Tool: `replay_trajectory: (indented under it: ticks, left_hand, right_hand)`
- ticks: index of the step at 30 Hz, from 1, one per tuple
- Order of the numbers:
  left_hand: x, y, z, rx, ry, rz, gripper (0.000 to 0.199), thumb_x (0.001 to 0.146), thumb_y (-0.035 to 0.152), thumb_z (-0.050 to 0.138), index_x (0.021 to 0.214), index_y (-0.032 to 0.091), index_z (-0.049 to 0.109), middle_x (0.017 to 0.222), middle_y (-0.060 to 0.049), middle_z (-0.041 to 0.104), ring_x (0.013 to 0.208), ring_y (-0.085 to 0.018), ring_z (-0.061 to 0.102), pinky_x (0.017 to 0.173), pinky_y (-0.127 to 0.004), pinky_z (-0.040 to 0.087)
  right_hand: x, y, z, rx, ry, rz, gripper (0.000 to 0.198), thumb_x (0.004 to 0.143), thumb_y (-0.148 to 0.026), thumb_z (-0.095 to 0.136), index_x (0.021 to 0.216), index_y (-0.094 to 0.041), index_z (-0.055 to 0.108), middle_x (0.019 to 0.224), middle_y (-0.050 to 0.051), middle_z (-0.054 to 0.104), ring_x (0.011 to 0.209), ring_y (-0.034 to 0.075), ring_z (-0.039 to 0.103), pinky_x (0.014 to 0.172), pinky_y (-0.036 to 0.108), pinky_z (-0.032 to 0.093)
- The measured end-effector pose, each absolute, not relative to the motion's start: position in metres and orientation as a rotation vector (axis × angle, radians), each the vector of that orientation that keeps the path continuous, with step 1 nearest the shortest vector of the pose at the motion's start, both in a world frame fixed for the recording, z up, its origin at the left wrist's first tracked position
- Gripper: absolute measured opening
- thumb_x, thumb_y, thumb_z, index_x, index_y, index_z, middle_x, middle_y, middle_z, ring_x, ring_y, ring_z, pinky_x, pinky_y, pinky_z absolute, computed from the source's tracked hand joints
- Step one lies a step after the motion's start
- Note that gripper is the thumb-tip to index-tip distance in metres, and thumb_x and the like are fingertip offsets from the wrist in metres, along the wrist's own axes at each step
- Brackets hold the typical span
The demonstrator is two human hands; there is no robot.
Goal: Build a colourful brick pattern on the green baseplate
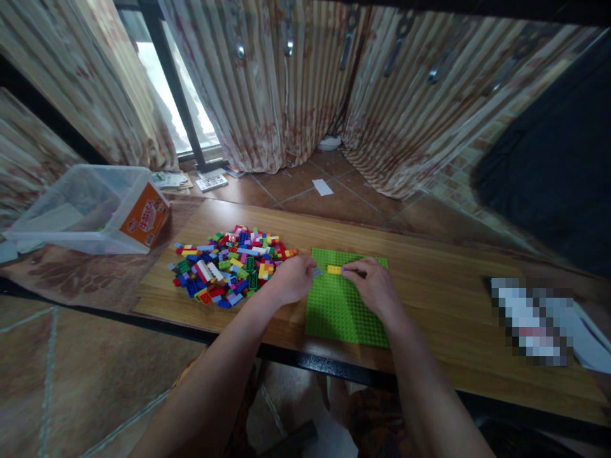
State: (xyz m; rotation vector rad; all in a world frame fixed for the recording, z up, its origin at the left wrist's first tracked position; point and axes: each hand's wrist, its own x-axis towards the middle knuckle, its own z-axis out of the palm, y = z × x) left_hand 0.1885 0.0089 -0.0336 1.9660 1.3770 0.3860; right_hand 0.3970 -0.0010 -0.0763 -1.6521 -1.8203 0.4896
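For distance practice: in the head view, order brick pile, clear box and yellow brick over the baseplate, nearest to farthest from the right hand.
1. Yellow brick: just left of the right hand.
2. Brick pile: farther left.
3. Clear box: far left.

Left hand [296, 280] and right hand [372, 285] at a green board [341, 312] on a wooden table [443, 305]
The left holds a small grey brick [317, 272]; the right pinches a purple piece [344, 270] beside a yellow brick [333, 270]. Heaped bricks [229, 270] lie to the left, then a clear box [107, 219].

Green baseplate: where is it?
The green baseplate lies right of centre in the head view, on the tabletop, right of the brick pile, partly under the right hand.
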Motion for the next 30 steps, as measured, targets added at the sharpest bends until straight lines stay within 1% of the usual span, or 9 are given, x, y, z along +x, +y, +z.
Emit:
replay_trajectory:
  ticks: [3,7,14,17,21,26,30]
  left_hand:
    - [0.1903,0.0078,-0.0337,2.000,1.428,0.331,0.028,0.087,0.011,0.041,0.089,0.012,0.069,0.081,-0.009,0.070,0.073,-0.017,0.064,0.067,-0.025,0.045]
    - [0.1925,0.0070,-0.0339,2.035,1.446,0.269,0.030,0.087,0.012,0.041,0.088,0.013,0.070,0.083,-0.009,0.071,0.076,-0.017,0.066,0.071,-0.025,0.047]
    - [0.1943,0.0070,-0.0393,2.040,1.487,0.264,0.031,0.088,0.013,0.042,0.098,0.015,0.071,0.092,-0.010,0.073,0.088,-0.018,0.068,0.081,-0.025,0.050]
    - [0.1943,0.0067,-0.0403,2.051,1.490,0.259,0.031,0.088,0.014,0.042,0.098,0.016,0.072,0.093,-0.010,0.073,0.088,-0.018,0.068,0.080,-0.025,0.050]
    - [0.1941,0.0063,-0.0388,2.059,1.482,0.254,0.030,0.088,0.014,0.042,0.095,0.016,0.072,0.090,-0.009,0.073,0.083,-0.018,0.068,0.077,-0.025,0.050]
    - [0.1936,0.0067,-0.0359,2.051,1.486,0.231,0.027,0.088,0.014,0.044,0.090,0.016,0.071,0.087,-0.008,0.073,0.080,-0.017,0.068,0.075,-0.025,0.050]
    - [0.1930,0.0072,-0.0350,2.071,1.489,0.185,0.028,0.089,0.014,0.042,0.088,0.015,0.070,0.086,-0.010,0.073,0.081,-0.019,0.068,0.073,-0.026,0.050]
  right_hand:
    - [0.3977,0.0005,-0.0783,-1.673,-1.820,0.498,0.011,0.079,-0.030,0.068,0.081,-0.022,0.075,0.084,0.006,0.064,0.079,0.020,0.061,0.076,0.037,0.047]
    - [0.3980,0.0020,-0.0793,-1.700,-1.814,0.513,0.011,0.079,-0.029,0.067,0.082,-0.022,0.076,0.083,0.006,0.063,0.079,0.020,0.060,0.076,0.037,0.046]
    - [0.3944,-0.0003,-0.0763,-1.749,-1.843,0.477,0.013,0.080,-0.027,0.067,0.086,-0.021,0.077,0.086,0.007,0.062,0.083,0.022,0.059,0.081,0.039,0.046]
    - [0.3939,-0.0023,-0.0774,-1.740,-1.839,0.442,0.014,0.081,-0.029,0.065,0.086,-0.023,0.077,0.087,0.007,0.061,0.086,0.023,0.059,0.082,0.040,0.046]
    - [0.3973,-0.0043,-0.0803,-1.691,-1.830,0.479,0.019,0.081,-0.035,0.064,0.089,-0.023,0.076,0.091,0.008,0.062,0.086,0.022,0.060,0.081,0.039,0.047]
    - [0.4035,-0.0036,-0.0826,-1.641,-1.694,0.538,0.031,0.084,-0.042,0.058,0.100,-0.021,0.073,0.096,0.009,0.066,0.087,0.022,0.062,0.082,0.039,0.048]
    - [0.3980,-0.0015,-0.0802,-1.645,-1.611,0.520,0.033,0.085,-0.044,0.053,0.095,-0.019,0.073,0.095,0.010,0.070,0.088,0.022,0.063,0.083,0.037,0.048]
